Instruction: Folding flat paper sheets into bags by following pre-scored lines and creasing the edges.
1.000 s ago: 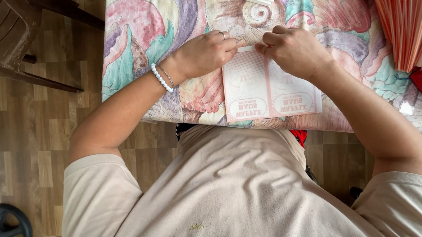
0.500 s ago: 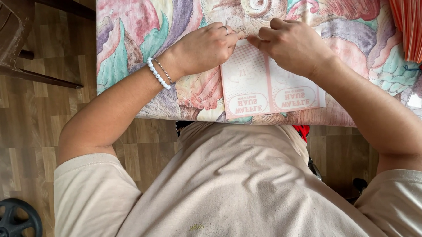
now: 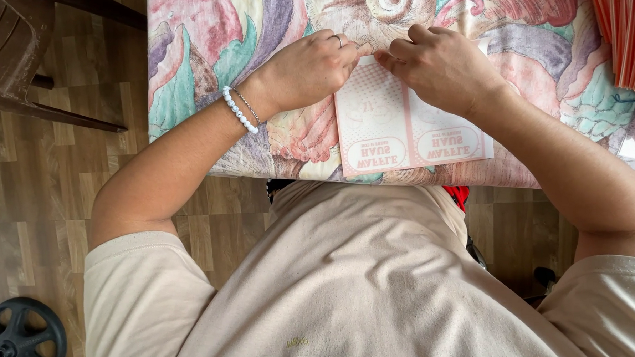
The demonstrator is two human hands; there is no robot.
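Two hands, both pinching the far edge of one pink-and-white paper sheet point(image 3: 405, 125). Left hand point(image 3: 309, 69) curled knuckles up, grip closed on the sheet's top left corner, one ring on a finger, two bracelets point(image 3: 239, 109) at the wrist. Right hand point(image 3: 442, 62) bent at the wrist, fingers tucked, grip closed on the top edge just beside the left. Sheet flat on the worktop point(image 3: 193, 73), near its front edge, two panels showing. One stack of orange paper point(image 3: 634, 39) at the right. One brown chair point(image 3: 17, 37) on the wood floor point(image 3: 39, 180), left of the worktop.
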